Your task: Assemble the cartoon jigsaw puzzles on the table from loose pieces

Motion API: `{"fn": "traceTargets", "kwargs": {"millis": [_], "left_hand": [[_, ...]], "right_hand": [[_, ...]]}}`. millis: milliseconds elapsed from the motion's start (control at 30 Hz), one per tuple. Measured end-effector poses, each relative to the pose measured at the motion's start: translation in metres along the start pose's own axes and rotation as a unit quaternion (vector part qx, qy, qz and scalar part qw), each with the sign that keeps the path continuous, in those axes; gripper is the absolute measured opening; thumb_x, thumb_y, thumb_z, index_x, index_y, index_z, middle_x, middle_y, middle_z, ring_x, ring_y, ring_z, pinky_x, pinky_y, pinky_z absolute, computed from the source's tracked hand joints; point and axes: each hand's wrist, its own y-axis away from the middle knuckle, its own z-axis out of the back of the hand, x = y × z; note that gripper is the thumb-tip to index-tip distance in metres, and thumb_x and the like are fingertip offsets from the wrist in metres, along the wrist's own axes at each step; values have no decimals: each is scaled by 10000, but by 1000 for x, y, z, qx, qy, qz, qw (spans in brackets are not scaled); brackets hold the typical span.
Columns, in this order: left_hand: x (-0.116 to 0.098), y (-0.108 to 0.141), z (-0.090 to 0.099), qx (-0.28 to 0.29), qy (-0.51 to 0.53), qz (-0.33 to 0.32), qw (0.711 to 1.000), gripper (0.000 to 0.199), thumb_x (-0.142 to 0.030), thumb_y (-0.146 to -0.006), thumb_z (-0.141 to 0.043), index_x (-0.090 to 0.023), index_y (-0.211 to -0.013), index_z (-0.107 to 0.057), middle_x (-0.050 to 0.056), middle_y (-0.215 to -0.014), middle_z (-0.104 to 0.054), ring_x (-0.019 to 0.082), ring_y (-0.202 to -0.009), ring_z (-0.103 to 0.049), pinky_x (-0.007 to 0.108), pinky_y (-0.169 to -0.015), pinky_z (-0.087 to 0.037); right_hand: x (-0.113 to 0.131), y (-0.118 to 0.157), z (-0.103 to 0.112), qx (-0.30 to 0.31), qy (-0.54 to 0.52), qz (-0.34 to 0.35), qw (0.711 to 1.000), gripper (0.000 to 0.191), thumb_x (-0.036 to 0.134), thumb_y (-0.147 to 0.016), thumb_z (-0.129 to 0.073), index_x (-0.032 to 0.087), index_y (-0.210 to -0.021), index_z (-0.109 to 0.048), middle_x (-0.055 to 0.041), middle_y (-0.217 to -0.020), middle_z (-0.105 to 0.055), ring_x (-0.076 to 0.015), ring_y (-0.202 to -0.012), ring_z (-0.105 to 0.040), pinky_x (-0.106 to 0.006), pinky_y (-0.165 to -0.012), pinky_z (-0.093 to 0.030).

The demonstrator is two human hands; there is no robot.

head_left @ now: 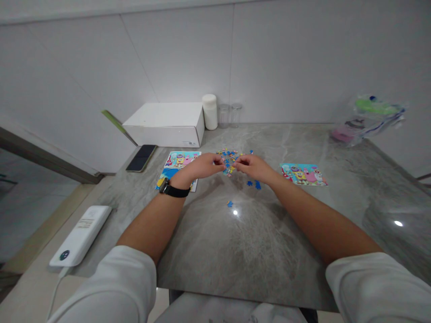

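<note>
On the grey, marbled, glossy desk (208, 260), one power bank (82, 233) is laid at the left, a white slab with rounded edges, joined to one thin white cable (58, 291). Beyond it, one flat phone (141, 158) is set, and one green strip (112, 120) is leaned by the smooth white carton (164, 134). Two glossy printed cards are laid near the left hand: an upper card (182, 157) and a lower card (169, 173), the latter partly covered. One watch (164, 185) with a black strap is worn on the left wrist. The left hand (219, 164) is bent over the near left of a heap (229, 154) of small, knobbed puzzle pieces, too many and too small to be counted. Behind are stood one white cylindrical bottle (210, 112) and two clear jars. The right hand (238, 164) is held at the heap's other side. In both, thumb and fingers are drawn close; whether a piece is pinched cannot be told. One loose piece (230, 204) is seen nearer the body. Farther right, one rectangular card and one crinkled clear plastic bag (368, 121) are placed.
</note>
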Motion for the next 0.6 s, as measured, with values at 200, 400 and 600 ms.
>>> {"fn": "traceTargets", "kwargs": {"millis": [200, 400, 600], "left_hand": [[6, 0, -12, 153, -9, 1, 988, 159, -341, -779, -683, -213, -772, -777, -20, -703, -727, 149, -672, -616, 247, -626, -411], [0, -3, -31, 176, -26, 11, 984, 161, -337, -820, -696, -207, -757, -767, -8, -708, -728, 151, -651, -618, 256, -618, -407], [-5, -2, -34, 159, -64, 19, 985, 170, -357, -838, -707, -204, -782, -756, -6, -738, -732, 145, -660, -608, 257, -616, -388]], "right_hand": [[-10, -3, 17, -121, 92, -54, 987, 282, 418, -901, -590, 186, -888, -750, -21, -797, -735, -168, -723, -598, -271, -672, -408], [-7, -2, 16, -119, 123, -42, 984, 279, 415, -914, -591, 192, -892, -757, -25, -808, -748, -168, -710, -604, -272, -675, -411], [-5, -2, 17, -127, 137, -41, 981, 266, 401, -913, -598, 190, -875, -755, -29, -805, -748, -168, -713, -606, -277, -687, -410]]}}
